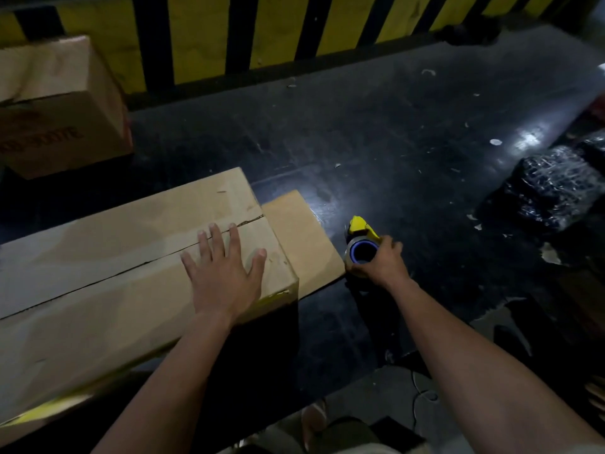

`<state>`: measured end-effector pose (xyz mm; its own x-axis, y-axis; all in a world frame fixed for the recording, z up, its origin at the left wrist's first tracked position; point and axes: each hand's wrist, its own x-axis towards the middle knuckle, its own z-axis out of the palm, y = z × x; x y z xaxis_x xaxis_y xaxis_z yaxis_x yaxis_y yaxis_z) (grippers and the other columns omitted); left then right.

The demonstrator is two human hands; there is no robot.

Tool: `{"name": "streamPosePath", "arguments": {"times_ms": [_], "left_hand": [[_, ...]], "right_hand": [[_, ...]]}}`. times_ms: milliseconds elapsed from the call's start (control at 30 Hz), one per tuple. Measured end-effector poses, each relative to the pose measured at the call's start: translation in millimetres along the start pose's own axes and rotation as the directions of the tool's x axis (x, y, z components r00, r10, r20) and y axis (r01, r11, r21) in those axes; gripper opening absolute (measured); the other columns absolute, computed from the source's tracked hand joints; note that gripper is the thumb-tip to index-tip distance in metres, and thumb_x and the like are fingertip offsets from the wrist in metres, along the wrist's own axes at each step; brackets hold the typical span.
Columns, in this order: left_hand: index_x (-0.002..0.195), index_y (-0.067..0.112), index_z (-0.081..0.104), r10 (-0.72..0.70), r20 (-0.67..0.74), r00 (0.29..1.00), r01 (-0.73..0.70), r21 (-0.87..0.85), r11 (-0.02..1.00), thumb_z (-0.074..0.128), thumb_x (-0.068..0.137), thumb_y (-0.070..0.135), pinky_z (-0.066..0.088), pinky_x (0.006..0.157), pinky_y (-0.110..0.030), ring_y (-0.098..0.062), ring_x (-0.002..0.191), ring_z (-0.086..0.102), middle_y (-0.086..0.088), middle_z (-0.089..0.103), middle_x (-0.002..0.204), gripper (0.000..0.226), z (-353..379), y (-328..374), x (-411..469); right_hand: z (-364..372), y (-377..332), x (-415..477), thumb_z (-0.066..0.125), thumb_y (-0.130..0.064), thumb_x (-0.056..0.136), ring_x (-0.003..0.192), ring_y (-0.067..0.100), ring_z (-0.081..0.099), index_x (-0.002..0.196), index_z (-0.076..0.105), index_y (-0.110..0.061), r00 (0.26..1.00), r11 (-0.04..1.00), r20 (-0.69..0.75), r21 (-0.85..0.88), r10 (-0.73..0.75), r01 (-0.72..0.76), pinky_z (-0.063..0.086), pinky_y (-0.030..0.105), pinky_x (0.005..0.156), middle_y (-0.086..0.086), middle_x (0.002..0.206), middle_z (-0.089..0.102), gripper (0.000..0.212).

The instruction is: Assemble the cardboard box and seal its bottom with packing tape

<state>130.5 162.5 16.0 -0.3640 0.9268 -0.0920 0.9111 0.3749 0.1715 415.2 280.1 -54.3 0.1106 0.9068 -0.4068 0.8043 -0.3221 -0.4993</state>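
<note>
While left hand (226,273) fingers splay flat on box (98,273) — right hand (381,262) grips tape dispenser (361,244)

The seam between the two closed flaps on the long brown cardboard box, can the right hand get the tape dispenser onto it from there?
Probably yes: the seam lies bare beyond the flat left hand.

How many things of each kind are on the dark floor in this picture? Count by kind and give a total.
Cardboard boxes: 2, the long box under the left hand and the far box.
Tape dispensers: 1, the tape dispenser under the right hand.
Plastic-wrapped black bundles: 1, the wrapped bundle.
Total: 4
</note>
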Motion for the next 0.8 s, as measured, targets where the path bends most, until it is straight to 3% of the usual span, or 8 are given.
{"name": "streamPosePath", "arguments": {"times_ms": [167, 300, 367, 433, 567, 700, 800], "left_hand": [[0.162, 0.024, 0.001, -0.001, -0.013, 1.0, 0.001, 0.004, 1.0, 0.005, 0.095, 0.072, -0.003, 0.121, -0.063, -0.031, 0.155, -0.008, -0.011, -0.004, 0.169, 0.082, 0, 1, 0], [0.162, 0.024, 0.003, -0.007, -0.019, 1.0, 0.007, 0.004, 1.0, 0.006, 0.096, 0.072, -0.004, 0.121, -0.062, -0.031, 0.155, -0.006, -0.012, -0.002, 0.169, 0.082, 0, 1, 0], [0.162, 0.024, 0.003, -0.004, -0.02, 1.0, 0.004, 0.015, 1.0, 0.006, 0.096, 0.072, -0.003, 0.12, -0.062, -0.031, 0.155, -0.005, -0.012, -0.001, 0.169, 0.082, 0, 1, 0], [0.162, 0.024, 0.004, -0.003, -0.023, 1.0, 0.004, 0.016, 1.0, 0.006, 0.096, 0.072, -0.002, 0.12, -0.063, -0.031, 0.155, -0.005, -0.012, 0.0, 0.169, 0.082, 0, 1, 0], [0.162, 0.024, 0.002, -0.011, -0.009, 1.0, 0.011, 0.025, 1.0, 0.005, 0.095, 0.072, -0.002, 0.121, -0.062, -0.031, 0.155, -0.006, -0.011, -0.001, 0.169, 0.082, -1, 1, -1], [0.162, 0.026, 0.002, -0.011, 0.012, 1.0, 0.011, -0.014, 1.0, 0.008, 0.097, 0.069, -0.005, 0.121, -0.059, -0.028, 0.155, -0.008, -0.008, -0.004, 0.169, 0.078, -6, -1, 0], [0.162, 0.023, 0.011, 0.014, -0.004, 1.0, -0.014, -0.032, 0.999, 0.012, 0.101, 0.059, 0.003, 0.123, -0.053, -0.024, 0.156, 0.001, -0.005, 0.005, 0.17, 0.07, -15, -14, -1]], "right_hand": [[-3, -6, -2, 0.088, -0.052, 0.042, 0.112, 0.038, 0.049, 0.12, 0.024, -0.022, 0.999, 0.999, 0.031, -0.029, -0.013, 0.013, 0.047, 0.049, 0.092, 0.013, 0.125, 0.048, 0.105], [-2, -3, -2, 0.083, -0.057, 0.048, 0.11, 0.037, 0.048, 0.13, 0.025, -0.032, 0.999, 0.999, 0.024, -0.015, -0.032, 0.032, 0.044, 0.048, 0.096, 0.013, 0.122, 0.046, 0.104], [-2, 1, 1, 0.075, -0.055, 0.068, 0.103, 0.031, 0.05, 0.137, 0.032, -0.044, 0.994, 0.988, 0.051, 0.126, -0.097, 0.09, 0.045, 0.043, 0.097, 0.014, 0.117, 0.047, 0.083], [-4, 4, 4, 0.06, -0.051, 0.086, 0.106, 0.03, 0.053, 0.133, 0.047, -0.046, 0.983, 0.964, -0.003, 0.199, -0.181, 0.178, 0.047, 0.04, 0.095, 0.015, 0.108, 0.06, 0.05], [-15, -9, -4, 0.059, -0.042, 0.092, 0.096, 0.031, 0.064, 0.122, 0.065, -0.034, 0.961, 0.948, -0.057, 0.156, -0.27, 0.276, 0.048, 0.032, 0.076, 0.013, 0.095, 0.07, 0.031], [-33, -41, -23, 0.056, -0.049, 0.09, 0.1, 0.031, 0.063, 0.13, 0.062, -0.028, 0.925, 0.922, -0.069, 0.08, -0.374, 0.379, 0.047, 0.032, 0.078, 0.012, 0.106, 0.071, 0.045], [-47, -76, -40, 0.045, -0.064, 0.081, 0.107, 0.022, 0.054, 0.138, 0.052, -0.033, 0.877, 0.876, -0.05, 0.055, -0.477, 0.479, 0.043, 0.032, 0.086, 0.007, 0.11, 0.064, 0.065]]}}
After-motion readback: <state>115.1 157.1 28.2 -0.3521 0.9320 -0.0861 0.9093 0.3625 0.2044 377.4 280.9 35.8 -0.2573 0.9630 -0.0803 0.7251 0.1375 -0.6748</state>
